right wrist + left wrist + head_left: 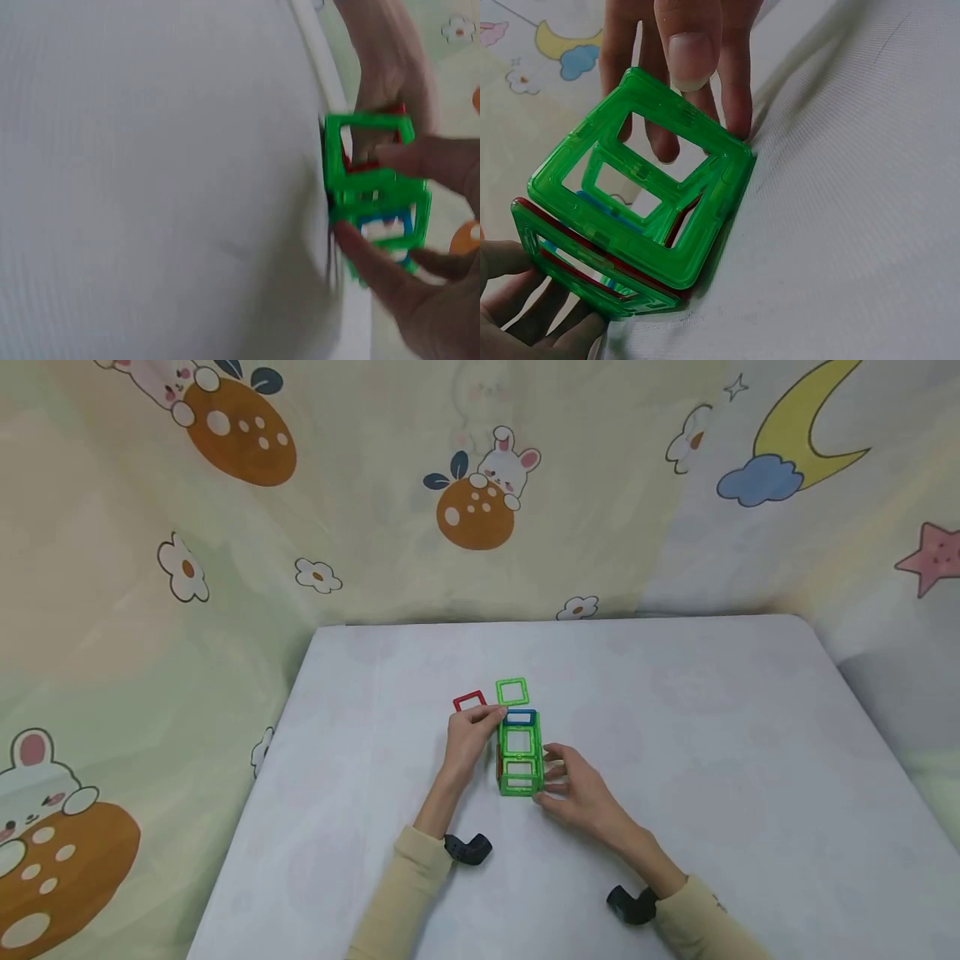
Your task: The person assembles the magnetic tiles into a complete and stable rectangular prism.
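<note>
A long box of magnetic building tiles (519,741), mostly green frames with a blue tile (520,717) at its far end, lies on the table. Red tile edges (600,259) run along its left side. My left hand (468,739) holds the far left part of the box, its fingertips by the blue tile. To the right of the box, my right hand (577,789) has its fingers loosely extended along that side. Its thumb (690,52) is by the near end, overlapping the square green tile (724,206) in the left wrist view.
Beyond the box lie a loose green square tile (512,692) and a red tile (469,700), partly hidden by the left hand. The white table (712,735) ends at a patterned cloth (375,485). Black wrist cameras (468,849) sit on both wrists.
</note>
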Available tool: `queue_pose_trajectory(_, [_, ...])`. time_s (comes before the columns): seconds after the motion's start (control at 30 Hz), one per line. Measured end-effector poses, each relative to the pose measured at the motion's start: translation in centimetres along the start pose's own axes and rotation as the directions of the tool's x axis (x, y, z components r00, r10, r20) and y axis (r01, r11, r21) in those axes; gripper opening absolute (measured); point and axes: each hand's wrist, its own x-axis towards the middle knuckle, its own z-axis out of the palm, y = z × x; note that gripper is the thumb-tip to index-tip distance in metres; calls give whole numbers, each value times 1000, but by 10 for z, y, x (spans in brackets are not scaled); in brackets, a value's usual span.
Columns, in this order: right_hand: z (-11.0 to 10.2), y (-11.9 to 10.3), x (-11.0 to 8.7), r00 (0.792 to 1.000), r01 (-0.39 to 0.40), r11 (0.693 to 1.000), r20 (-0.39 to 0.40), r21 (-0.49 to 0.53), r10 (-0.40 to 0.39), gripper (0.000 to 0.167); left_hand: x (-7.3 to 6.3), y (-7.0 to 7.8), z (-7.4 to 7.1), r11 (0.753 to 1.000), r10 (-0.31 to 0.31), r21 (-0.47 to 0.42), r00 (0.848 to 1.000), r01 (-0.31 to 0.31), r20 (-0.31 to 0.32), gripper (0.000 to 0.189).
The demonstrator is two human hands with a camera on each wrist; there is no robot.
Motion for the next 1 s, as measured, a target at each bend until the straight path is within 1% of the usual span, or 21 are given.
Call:
queue_pose_trajectory(0.13, [10,-14,0,995,-70,992,-81,-101,62,77,4,4,0,1000,19,18,1000,-19,-2,27])
queue_pose_trajectory(0.23, [14,-17,1,989,-95,988,-125,-124,79,71,4,6,1,1000,14,25,1000,-14,-5,27])
queue_pose_trajectory(0.3, [16,-16,1,988,-90,987,-140,-132,72,66,2,5,0,1000,6,22,1000,-5,-13,26])
queue_pose_trajectory(0.4, [16,-15,0,986,-89,987,-151,-137,68,59,-3,3,-3,1000,-15,18,1000,15,-19,25])
queue_pose_trajectory(0.53, [13,-13,0,979,-94,983,-192,-154,64,51,-11,2,-11,999,-21,28,1000,21,-21,25])
queue_pose_trajectory(0.63, [11,-11,1,978,-71,981,-205,-183,33,44,-18,2,-19,998,-21,58,999,23,-40,24])
queue_pose_trajectory(0.7, [10,-9,2,979,-56,977,-203,-204,14,40,-25,2,-23,996,-35,74,998,39,-53,22])
queue_pose_trajectory(0.77, [7,-7,4,980,-46,975,-199,-219,1,36,-30,2,-26,995,-46,91,998,51,-53,21])
queue_pose_trajectory(0.87, [1,-2,8,977,-39,973,-213,-229,-11,34,-37,3,-28,994,-48,98,998,52,-40,21])
queue_pose_trajectory(0.97, [-7,2,14,976,-34,977,-219,-212,-13,33,-42,3,-26,994,-35,100,999,38,-35,22])
queue_pose_trajectory(1.0, [-9,3,14,975,-36,978,-220,-205,-10,32,-45,2,-25,994,-39,102,999,42,-32,22])
